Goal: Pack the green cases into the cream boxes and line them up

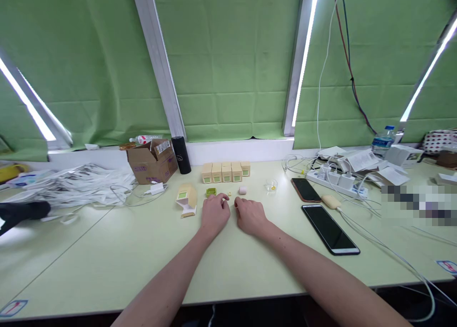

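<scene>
My left hand (pixel 216 213) rests on the table just behind a small green open container (pixel 211 192), back of the hand up, with thumb and forefinger apart and nothing visible between them. A tiny yellowish piece (pixel 229 193) lies beyond its fingertips. To the right, my right hand (pixel 250 216) lies on the table with its fingers curled under; whatever they may hold is hidden. Just past its knuckles stands a small pale pink cylinder (pixel 243 190). A clear plastic piece (pixel 271 186) sits further right. Left of my left hand is an opened small carton (pixel 186 199).
Several small tan boxes (pixel 225 172) stand in a row behind. A brown cardboard box (pixel 153 160) and black bottle (pixel 181 154) are at back left, near bundled white cables (pixel 82 184). Two phones, the larger one (pixel 330 228) nearer, and a power strip (pixel 337 183) lie right.
</scene>
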Available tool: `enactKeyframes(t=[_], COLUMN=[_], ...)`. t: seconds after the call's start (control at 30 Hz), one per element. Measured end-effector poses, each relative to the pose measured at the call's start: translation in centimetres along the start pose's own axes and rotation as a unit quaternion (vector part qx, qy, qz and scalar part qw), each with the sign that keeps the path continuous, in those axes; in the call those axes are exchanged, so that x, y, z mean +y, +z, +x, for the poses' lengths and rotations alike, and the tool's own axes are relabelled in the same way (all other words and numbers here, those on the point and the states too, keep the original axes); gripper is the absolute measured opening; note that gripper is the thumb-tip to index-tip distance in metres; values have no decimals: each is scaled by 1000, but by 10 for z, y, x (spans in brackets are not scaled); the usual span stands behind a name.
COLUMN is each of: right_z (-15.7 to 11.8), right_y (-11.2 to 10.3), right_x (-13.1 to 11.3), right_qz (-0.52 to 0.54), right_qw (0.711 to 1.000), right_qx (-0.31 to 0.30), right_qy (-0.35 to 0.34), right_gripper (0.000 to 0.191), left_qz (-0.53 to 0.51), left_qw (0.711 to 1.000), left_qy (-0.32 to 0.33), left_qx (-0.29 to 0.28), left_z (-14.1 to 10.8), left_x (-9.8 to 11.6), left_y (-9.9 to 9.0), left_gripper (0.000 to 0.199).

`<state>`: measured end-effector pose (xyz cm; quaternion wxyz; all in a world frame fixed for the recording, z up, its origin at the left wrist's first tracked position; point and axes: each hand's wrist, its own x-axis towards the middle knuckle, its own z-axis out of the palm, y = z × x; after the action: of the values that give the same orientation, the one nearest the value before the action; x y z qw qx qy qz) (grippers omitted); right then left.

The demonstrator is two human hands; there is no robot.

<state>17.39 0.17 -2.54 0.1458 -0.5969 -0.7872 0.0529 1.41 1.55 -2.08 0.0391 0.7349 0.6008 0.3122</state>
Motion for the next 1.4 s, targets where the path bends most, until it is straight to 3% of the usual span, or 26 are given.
enactKeyframes(t=[0.1,0.3,0.47,0.67,0.83,0.97,1.1,1.23,1.4], right_z=[-4,-3,-3,-3,-3,-4,-6,-7,-8], right_y=[4,4,2,1,5,7,8,10,11], right_x=[-1,2,1,1,6,11,16,19,19], right_qz=[-1,0,0,2,45,114,194,242,280], right_qw=[1000,1000,1000,1000,998,986,963,932,902], right_qx=[-1,-3,-5,-6,40,122,179,228,268], right_qy=[-8,-8,-8,-7,0,-2,-53,-145,-189], right_gripper=[29,31,30,29,34,42,51,48,45], left_qz=[-8,42,93,77,59,11,-65,-161,-237], left_qw=[998,993,990,989,995,989,976,966,953], left_qy=[-37,-91,-66,-40,10,138,206,204,185], left_qx=[50,55,-83,-115,-83,-43,-32,-9,19], left_z=[9,31,50,60,48,25,2,-10,-14], left_x=[-6,-18,-30,-43,-41,-23,-7,-5,-9], left_y=[-8,-28,-34,-27,-25,-26,-28,-27,-24], left_gripper=[28,48,75,70,61,70,74,65,61])
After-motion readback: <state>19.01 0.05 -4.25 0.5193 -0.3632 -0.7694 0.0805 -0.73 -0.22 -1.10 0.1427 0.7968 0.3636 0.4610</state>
